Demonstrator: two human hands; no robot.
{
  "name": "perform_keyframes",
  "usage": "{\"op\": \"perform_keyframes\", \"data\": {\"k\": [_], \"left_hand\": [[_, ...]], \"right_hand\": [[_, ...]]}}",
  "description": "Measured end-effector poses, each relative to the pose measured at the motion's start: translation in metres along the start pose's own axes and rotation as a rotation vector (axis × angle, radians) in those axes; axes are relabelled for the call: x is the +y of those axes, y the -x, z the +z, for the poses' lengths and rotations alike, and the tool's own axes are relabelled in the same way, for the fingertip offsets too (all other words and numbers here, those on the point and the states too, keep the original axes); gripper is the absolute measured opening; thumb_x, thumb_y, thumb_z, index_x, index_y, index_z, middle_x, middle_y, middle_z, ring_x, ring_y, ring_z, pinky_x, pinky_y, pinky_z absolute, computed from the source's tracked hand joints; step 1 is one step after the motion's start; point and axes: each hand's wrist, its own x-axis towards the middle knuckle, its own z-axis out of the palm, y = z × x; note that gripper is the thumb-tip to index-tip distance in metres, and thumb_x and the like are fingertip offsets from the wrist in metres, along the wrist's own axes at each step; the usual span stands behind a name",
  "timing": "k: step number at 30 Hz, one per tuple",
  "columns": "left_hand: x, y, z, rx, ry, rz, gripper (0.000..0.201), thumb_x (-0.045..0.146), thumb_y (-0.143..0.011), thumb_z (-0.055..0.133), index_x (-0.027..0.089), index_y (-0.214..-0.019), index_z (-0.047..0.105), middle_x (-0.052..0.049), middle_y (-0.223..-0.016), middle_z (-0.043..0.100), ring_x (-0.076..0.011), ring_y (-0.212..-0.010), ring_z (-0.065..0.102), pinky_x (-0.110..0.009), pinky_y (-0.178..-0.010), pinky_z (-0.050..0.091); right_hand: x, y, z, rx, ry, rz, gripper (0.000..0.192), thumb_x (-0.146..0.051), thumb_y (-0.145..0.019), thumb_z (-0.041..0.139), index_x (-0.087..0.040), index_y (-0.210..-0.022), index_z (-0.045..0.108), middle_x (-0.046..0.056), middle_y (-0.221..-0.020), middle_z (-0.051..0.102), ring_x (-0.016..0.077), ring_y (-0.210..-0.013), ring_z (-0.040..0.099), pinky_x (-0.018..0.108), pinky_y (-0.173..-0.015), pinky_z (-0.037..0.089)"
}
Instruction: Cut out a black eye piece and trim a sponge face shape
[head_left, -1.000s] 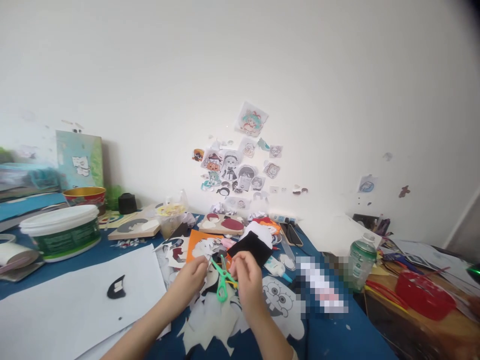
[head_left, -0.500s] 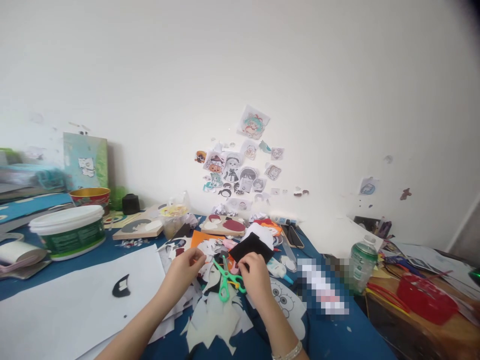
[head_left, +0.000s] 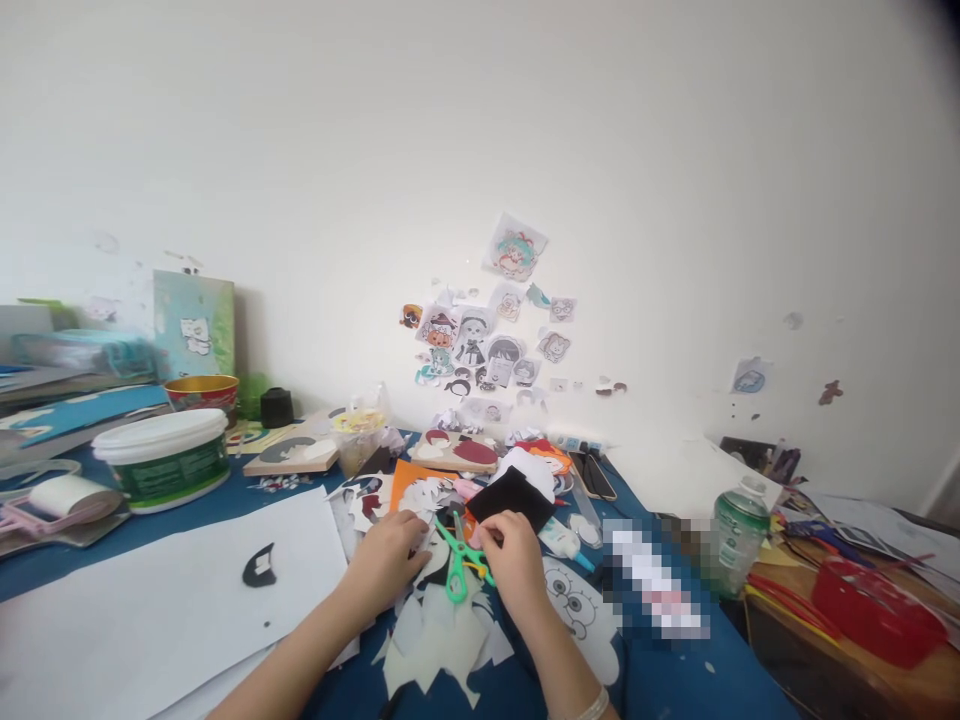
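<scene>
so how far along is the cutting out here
Done: a pile of pale offcuts lies under the hands, and one black cut shape sits on the white sheet. In hand: the right hand works green scissors; the left hand steadies the paper. Left: the orange sheet looks partly cut.

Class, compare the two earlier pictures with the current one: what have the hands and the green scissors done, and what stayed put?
Both hands have sunk from just above the table onto the paper cut-outs. The left hand now presses flat on them; the right hand keeps its hold on the green scissors, lowered with it. The black sheet, white tub and green bottle kept their places.
</scene>
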Motion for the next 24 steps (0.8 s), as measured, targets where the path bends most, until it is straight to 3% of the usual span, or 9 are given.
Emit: {"op": "perform_keyframes", "data": {"k": [6,9,14,24], "left_hand": [[0.000,-0.001,0.004,0.071,-0.149,0.034,0.028,0.015,-0.076,0.041,0.018,-0.092,0.064,-0.009,-0.095,0.060,-0.0225,-0.092,0.053,-0.032,-0.078,0.042],[0.004,0.000,0.007,0.131,-0.232,0.096,0.029,0.016,-0.081,0.037,0.018,-0.088,0.066,-0.010,-0.096,0.059,-0.0229,-0.090,0.052,-0.034,-0.077,0.042],[0.010,-0.003,0.015,0.136,-0.284,0.174,0.030,0.017,-0.083,0.038,0.018,-0.075,0.067,-0.009,-0.088,0.060,-0.0222,-0.085,0.051,-0.034,-0.074,0.042],[0.002,-0.006,0.023,0.220,-0.268,0.218,0.030,0.019,-0.086,0.034,0.014,-0.074,0.060,-0.009,-0.080,0.059,-0.0222,-0.079,0.051,-0.036,-0.073,0.042]], "right_hand": [[-0.006,0.006,0.009,-0.023,0.167,-0.073,0.018,-0.008,-0.072,0.050,-0.019,-0.060,0.057,0.002,-0.063,0.056,0.0164,-0.068,0.049,0.023,-0.058,0.035],[-0.008,0.008,0.011,-0.030,0.199,-0.083,0.017,-0.007,-0.073,0.050,-0.018,-0.061,0.055,0.001,-0.065,0.057,0.0159,-0.070,0.049,0.022,-0.059,0.035],[-0.010,0.007,0.009,-0.033,0.223,-0.071,0.018,-0.007,-0.073,0.050,-0.019,-0.061,0.055,0.001,-0.064,0.056,0.0156,-0.070,0.048,0.022,-0.059,0.035],[-0.009,0.009,0.012,-0.003,0.209,-0.103,0.017,-0.004,-0.070,0.051,-0.018,-0.062,0.057,0.001,-0.065,0.057,0.0154,-0.070,0.048,0.023,-0.061,0.035]]}}
